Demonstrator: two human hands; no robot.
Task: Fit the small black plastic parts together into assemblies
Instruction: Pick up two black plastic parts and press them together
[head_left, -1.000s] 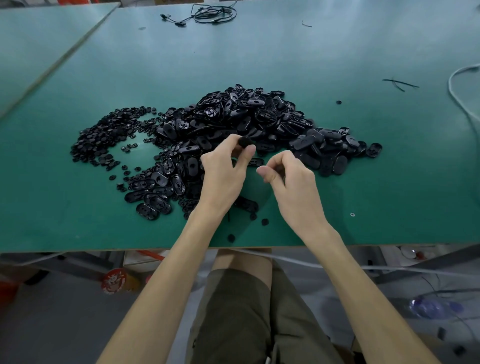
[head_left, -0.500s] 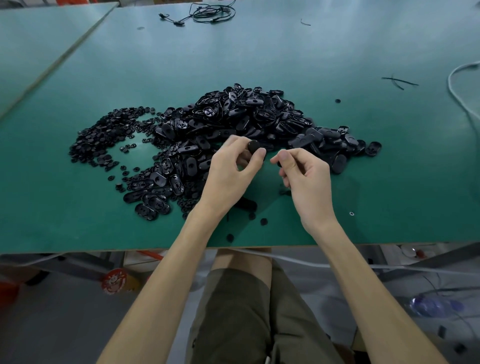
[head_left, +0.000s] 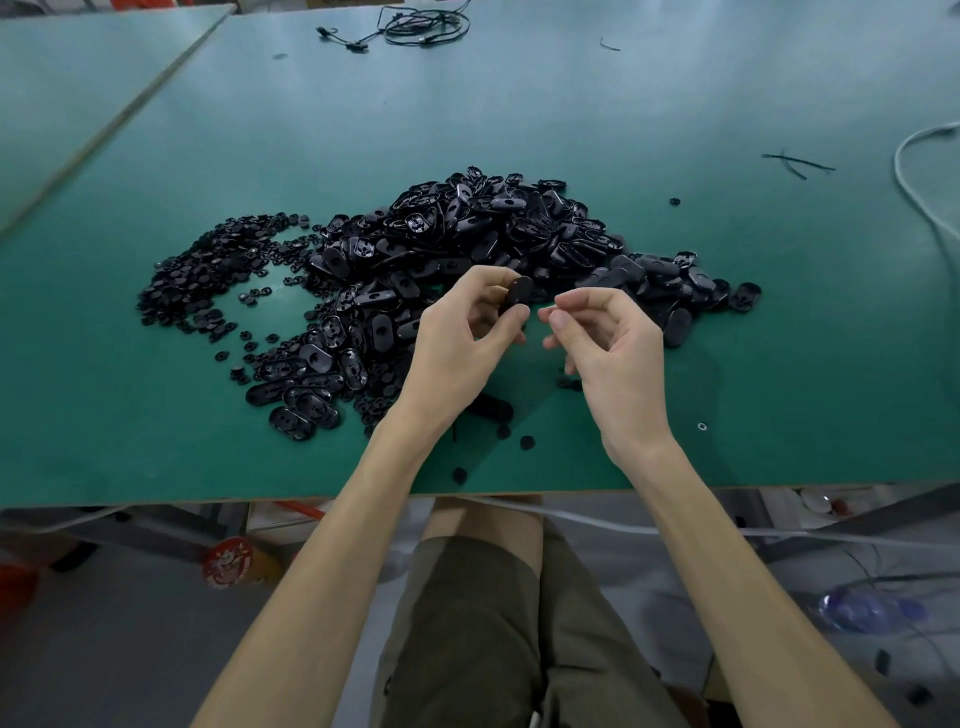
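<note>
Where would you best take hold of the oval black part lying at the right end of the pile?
Pinch the oval part across its narrower width, thumb and forefinger on its long sides, coming from above and the right with the right hand. It seems to lie flat at the edge of the pile, with bare table on its right, so there is room.

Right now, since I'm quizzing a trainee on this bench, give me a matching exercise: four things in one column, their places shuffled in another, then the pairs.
Things
1. lifted oval black part
2. coiled black cable
3. white cable
4. heap of small round parts

Places
A. right edge of the table
B. pinched in the left hand
C. left of the heap of oval parts
D. far edge of the table

Pairs: 1-B, 2-D, 3-A, 4-C.
</note>
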